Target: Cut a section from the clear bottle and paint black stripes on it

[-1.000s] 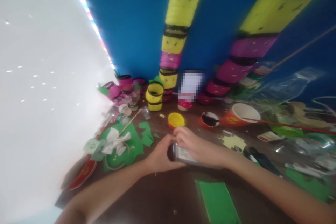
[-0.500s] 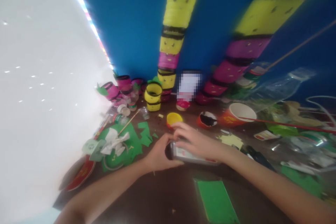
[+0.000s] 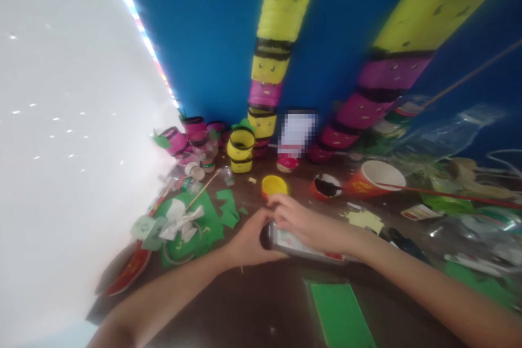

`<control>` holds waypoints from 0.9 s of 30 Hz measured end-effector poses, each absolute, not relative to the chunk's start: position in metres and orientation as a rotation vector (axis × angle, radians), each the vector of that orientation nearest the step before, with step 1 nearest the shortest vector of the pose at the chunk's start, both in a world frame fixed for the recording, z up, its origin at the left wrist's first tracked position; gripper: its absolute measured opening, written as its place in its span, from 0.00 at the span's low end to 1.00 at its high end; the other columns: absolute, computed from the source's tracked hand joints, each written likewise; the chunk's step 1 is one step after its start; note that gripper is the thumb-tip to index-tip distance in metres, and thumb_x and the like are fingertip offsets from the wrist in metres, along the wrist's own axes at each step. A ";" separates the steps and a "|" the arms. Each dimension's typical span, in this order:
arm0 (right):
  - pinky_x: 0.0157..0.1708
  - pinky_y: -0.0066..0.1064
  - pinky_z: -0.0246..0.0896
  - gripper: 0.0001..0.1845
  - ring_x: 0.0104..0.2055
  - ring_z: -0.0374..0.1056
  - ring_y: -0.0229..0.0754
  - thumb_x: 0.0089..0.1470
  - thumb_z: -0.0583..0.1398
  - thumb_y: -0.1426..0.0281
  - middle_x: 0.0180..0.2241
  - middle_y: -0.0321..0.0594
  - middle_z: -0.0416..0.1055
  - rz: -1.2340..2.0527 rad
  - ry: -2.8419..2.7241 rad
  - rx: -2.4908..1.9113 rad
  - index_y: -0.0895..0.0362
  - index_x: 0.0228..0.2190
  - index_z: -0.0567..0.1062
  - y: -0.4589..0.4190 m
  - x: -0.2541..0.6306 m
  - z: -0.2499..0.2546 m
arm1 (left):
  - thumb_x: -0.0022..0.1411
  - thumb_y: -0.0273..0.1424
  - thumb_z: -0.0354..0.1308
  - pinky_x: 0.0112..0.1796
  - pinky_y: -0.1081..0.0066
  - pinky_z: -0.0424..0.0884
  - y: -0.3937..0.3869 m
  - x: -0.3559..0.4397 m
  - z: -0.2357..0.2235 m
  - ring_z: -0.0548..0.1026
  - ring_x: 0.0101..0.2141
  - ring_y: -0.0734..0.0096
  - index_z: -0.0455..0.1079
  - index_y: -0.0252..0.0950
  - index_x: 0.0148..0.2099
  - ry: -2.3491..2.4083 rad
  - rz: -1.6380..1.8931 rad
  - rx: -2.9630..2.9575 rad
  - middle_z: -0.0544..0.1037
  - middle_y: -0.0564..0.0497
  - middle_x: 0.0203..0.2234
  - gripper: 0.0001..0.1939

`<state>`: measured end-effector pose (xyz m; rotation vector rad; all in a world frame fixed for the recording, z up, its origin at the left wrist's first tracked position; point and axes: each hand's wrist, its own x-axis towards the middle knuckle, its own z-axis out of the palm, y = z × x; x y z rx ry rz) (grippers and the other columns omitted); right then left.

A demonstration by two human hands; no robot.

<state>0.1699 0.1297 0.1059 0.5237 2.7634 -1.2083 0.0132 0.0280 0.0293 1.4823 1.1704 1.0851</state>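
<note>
A flat rectangular case (image 3: 296, 247), whitish with a silvery edge and a red patch at its right end, lies on the brown table. My left hand (image 3: 248, 240) curves round its left end, thumb in front and fingers behind. Across the top reaches my right hand (image 3: 297, 222), its bent fingers close together near my left fingertips. Whatever those fingers pinch is hidden. Just beyond both hands stands a small cup (image 3: 274, 186) with yellow inside. Nearer me is a green rectangular pack (image 3: 341, 312) in a clear sleeve.
Green paper scraps (image 3: 227, 209) and crumpled white tissue (image 3: 181, 219) lie at left. Behind are a dark-paint cup (image 3: 327, 187), a large paper cup (image 3: 377, 179) with a red stick, and a propped phone (image 3: 298, 133). Painted yellow-and-pink towers (image 3: 267, 68) stand against the blue wall.
The whole view has shifted slightly, so things appear a little further right. Both hands stay at the case with almost the same grip; the right fingers look slightly more bent.
</note>
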 end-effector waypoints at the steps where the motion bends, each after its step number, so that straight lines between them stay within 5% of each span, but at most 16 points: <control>1: 0.50 0.44 0.59 0.11 0.50 0.62 0.46 0.61 0.45 0.68 0.53 0.50 0.57 -1.229 2.749 0.549 0.56 0.33 0.64 0.129 0.172 0.106 | 0.44 0.32 0.69 0.50 0.59 0.65 0.028 0.013 0.030 0.70 0.48 0.57 0.62 0.36 0.47 1.157 1.091 1.483 0.71 0.44 0.45 0.28; 11: 0.56 0.44 0.50 0.11 0.60 0.53 0.48 0.60 0.50 0.63 0.58 0.46 0.54 -1.184 2.829 0.589 0.53 0.40 0.69 0.131 0.181 0.115 | 0.43 0.33 0.70 0.50 0.59 0.66 0.027 0.013 0.027 0.71 0.47 0.58 0.61 0.37 0.48 1.172 1.089 1.459 0.71 0.46 0.45 0.31; 27: 0.59 0.47 0.46 0.16 0.63 0.46 0.47 0.62 0.47 0.62 0.55 0.48 0.60 -1.292 2.803 0.451 0.57 0.30 0.68 0.133 0.174 0.106 | 0.43 0.31 0.70 0.53 0.59 0.64 0.029 0.011 0.030 0.69 0.51 0.57 0.63 0.37 0.48 1.104 1.104 1.499 0.70 0.44 0.48 0.29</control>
